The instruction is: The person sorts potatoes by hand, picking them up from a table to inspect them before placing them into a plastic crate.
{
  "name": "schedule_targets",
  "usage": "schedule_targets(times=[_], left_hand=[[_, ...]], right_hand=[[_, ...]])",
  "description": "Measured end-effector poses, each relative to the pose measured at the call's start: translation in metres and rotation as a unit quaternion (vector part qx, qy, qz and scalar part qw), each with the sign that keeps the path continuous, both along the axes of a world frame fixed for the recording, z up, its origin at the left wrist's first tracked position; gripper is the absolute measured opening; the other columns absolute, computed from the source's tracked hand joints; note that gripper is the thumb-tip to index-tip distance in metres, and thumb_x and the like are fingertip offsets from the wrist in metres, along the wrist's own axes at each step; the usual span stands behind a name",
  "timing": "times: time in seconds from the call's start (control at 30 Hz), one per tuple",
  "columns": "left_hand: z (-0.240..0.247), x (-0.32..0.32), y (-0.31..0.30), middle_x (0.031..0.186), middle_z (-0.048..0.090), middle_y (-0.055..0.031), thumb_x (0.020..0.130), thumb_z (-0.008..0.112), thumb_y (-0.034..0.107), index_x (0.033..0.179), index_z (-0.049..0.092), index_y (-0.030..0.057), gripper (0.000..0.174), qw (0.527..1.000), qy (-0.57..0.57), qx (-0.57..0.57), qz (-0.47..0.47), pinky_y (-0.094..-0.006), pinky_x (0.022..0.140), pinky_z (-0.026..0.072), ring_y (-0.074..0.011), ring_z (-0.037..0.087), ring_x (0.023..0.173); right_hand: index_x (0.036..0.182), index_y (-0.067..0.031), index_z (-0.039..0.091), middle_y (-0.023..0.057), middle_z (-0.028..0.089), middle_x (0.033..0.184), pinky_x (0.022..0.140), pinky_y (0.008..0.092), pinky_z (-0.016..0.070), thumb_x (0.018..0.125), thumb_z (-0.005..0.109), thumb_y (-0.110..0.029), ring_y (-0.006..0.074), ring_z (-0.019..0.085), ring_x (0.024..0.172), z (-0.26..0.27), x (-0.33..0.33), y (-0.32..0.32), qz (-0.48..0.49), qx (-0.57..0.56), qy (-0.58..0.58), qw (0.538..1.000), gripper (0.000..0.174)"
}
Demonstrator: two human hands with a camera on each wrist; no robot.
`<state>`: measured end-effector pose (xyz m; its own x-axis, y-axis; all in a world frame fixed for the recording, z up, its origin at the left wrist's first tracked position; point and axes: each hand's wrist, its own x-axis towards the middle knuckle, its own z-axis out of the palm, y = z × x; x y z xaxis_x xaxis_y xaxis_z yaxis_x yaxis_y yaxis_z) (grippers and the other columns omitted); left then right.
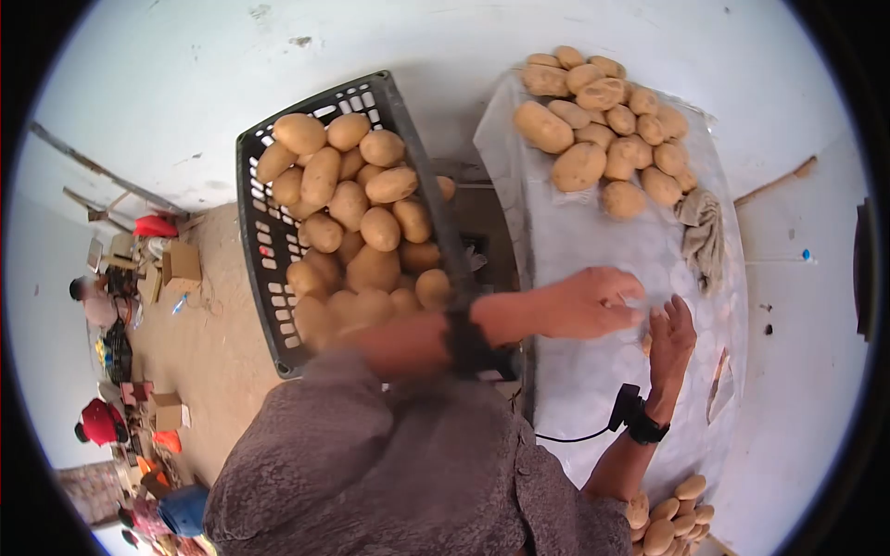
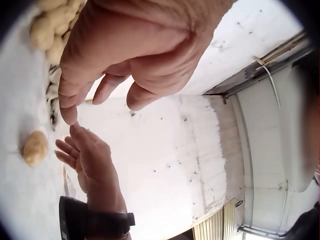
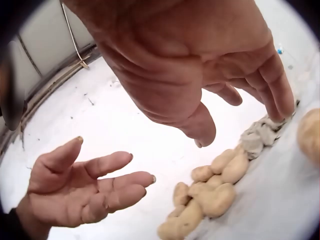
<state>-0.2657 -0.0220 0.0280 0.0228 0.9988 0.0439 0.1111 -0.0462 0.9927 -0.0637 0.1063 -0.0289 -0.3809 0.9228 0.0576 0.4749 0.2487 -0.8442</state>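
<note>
My left hand (image 1: pixel 589 301) reaches across from the crate side over the sheet-covered table (image 1: pixel 603 250), its fingers loosely bent and holding nothing. Close by, my right hand (image 1: pixel 672 338) is raised with relaxed fingers, also holding nothing. The right wrist view shows the left palm turned up. A single potato (image 2: pixel 35 148) lies on the table below the hands; in the head view the right hand mostly covers it. Beyond the hands, a heap of potatoes (image 1: pixel 630 153) sits at the table's far end, with a crumpled grey cloth (image 1: pixel 703 236) beside it.
A black plastic crate (image 1: pixel 399 102) full of potatoes stands left of the table. More potatoes (image 1: pixel 660 536) lie at the near end. A knife-like object (image 1: pixel 717 385) lies by the right edge, near the wall. People and cardboard boxes (image 1: pixel 182 266) are far left.
</note>
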Motion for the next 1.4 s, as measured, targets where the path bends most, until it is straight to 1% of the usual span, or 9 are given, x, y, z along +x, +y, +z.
schedule_targets(times=[0.17, 0.3, 0.47, 0.63, 0.73, 1.07, 1.17, 1.27, 1.4], left_hand=[[0.020, -0.080, -0.073, 0.115, 0.059, -0.0133, 0.090, 0.063, 0.022, 0.121, 0.056, -0.0011, 0.039, 0.973, 0.141, -0.004, 0.183, -0.0290, 0.081, 0.0506, -0.0179, 0.058, 0.107], [-0.020, -0.153, -0.125, 0.092, 0.062, -0.0158, 0.085, 0.067, 0.026, 0.110, 0.060, -0.0026, 0.039, 0.948, 0.124, -0.011, 0.292, -0.0351, 0.072, 0.0506, -0.0217, 0.062, 0.086], [-0.044, -0.188, -0.167, 0.109, 0.063, -0.0135, 0.084, 0.066, 0.028, 0.121, 0.058, -0.0028, 0.048, 0.931, 0.103, -0.083, 0.340, -0.0332, 0.085, 0.0495, -0.0227, 0.060, 0.103], [-0.086, -0.207, -0.156, 0.122, 0.057, -0.0240, 0.077, 0.070, 0.026, 0.120, 0.057, 0.0026, 0.051, 0.820, 0.362, -0.380, 0.229, -0.0425, 0.093, 0.0475, -0.0375, 0.055, 0.112], [-0.138, -0.202, -0.150, 0.129, 0.045, -0.0257, 0.072, 0.075, 0.025, 0.125, 0.050, 0.0057, 0.063, 0.778, 0.315, -0.388, 0.381, -0.0463, 0.092, 0.0476, -0.0428, 0.050, 0.115], [-0.163, -0.188, -0.145, 0.114, 0.049, -0.0273, 0.065, 0.077, 0.024, 0.117, 0.047, 0.0006, 0.065, 0.745, 0.389, -0.331, 0.430, -0.0496, 0.089, 0.0470, -0.0456, 0.052, 0.107], [-0.139, -0.194, -0.151, 0.113, 0.053, -0.0220, 0.067, 0.075, 0.027, 0.120, 0.048, 0.0022, 0.065, 0.745, 0.356, -0.332, 0.457, -0.0455, 0.078, 0.0519, -0.0377, 0.059, 0.101], [-0.116, -0.208, -0.176, 0.117, 0.059, -0.0098, 0.081, 0.064, 0.028, 0.127, 0.049, 0.0067, 0.053, 0.846, -0.191, -0.262, 0.422, -0.0345, 0.075, 0.0533, -0.0189, 0.058, 0.104], [-0.042, -0.189, -0.193, 0.123, 0.056, -0.0115, 0.090, 0.057, 0.031, 0.136, 0.041, 0.0061, 0.055, 0.903, -0.251, -0.143, 0.318, -0.0354, 0.070, 0.0562, -0.0211, 0.060, 0.105]], right_hand=[[0.129, 0.0040, 0.050, 0.0189, 0.064, 0.115, 0.074, 0.0326, 0.0527, 0.085, 0.069, -0.013, 0.0225, 0.067, 0.091, 0.034, -0.075, -0.047, 0.168, 0.005, 0.040, 0.985, 0.051], [0.124, 0.0029, 0.054, 0.0171, 0.065, 0.105, 0.068, 0.0318, 0.0528, 0.082, 0.072, -0.015, 0.0222, 0.067, 0.086, 0.053, -0.134, -0.092, 0.301, -0.002, 0.070, 0.951, 0.049], [0.120, 0.0012, 0.053, 0.0230, 0.062, 0.108, 0.078, 0.0412, 0.0513, 0.082, 0.067, -0.023, 0.0356, 0.064, 0.092, 0.046, -0.188, -0.133, 0.478, 0.109, 0.005, 0.871, 0.047], [0.114, 0.0001, 0.052, 0.0204, 0.062, 0.102, 0.078, 0.0459, 0.0489, 0.084, 0.064, -0.027, 0.0382, 0.062, 0.092, 0.021, -0.220, -0.152, 0.529, 0.155, -0.028, 0.834, 0.042], [0.106, 0.0000, 0.052, 0.0192, 0.062, 0.098, 0.075, 0.0463, 0.0488, 0.084, 0.064, -0.028, 0.0381, 0.062, 0.090, 0.013, -0.227, -0.154, 0.542, 0.156, -0.051, 0.825, 0.037], [0.104, 0.0001, 0.052, 0.0206, 0.063, 0.095, 0.076, 0.0471, 0.0488, 0.084, 0.063, -0.027, 0.0386, 0.062, 0.090, -0.001, -0.228, -0.150, 0.549, 0.141, -0.062, 0.821, 0.035], [0.114, 0.0016, 0.051, 0.0225, 0.063, 0.100, 0.078, 0.0461, 0.0491, 0.084, 0.063, -0.028, 0.0394, 0.061, 0.093, -0.001, -0.227, -0.149, 0.539, 0.132, -0.049, 0.830, 0.044], [0.124, 0.0021, 0.048, 0.0240, 0.062, 0.108, 0.081, 0.0449, 0.0491, 0.082, 0.066, -0.029, 0.0403, 0.060, 0.097, 0.016, -0.224, -0.145, 0.520, 0.037, -0.071, 0.850, 0.055], [0.131, 0.0016, 0.043, 0.0237, 0.062, 0.111, 0.084, 0.0446, 0.0486, 0.077, 0.072, -0.029, 0.0402, 0.060, 0.100, 0.031, -0.211, -0.132, 0.471, -0.002, -0.012, 0.882, 0.068]])
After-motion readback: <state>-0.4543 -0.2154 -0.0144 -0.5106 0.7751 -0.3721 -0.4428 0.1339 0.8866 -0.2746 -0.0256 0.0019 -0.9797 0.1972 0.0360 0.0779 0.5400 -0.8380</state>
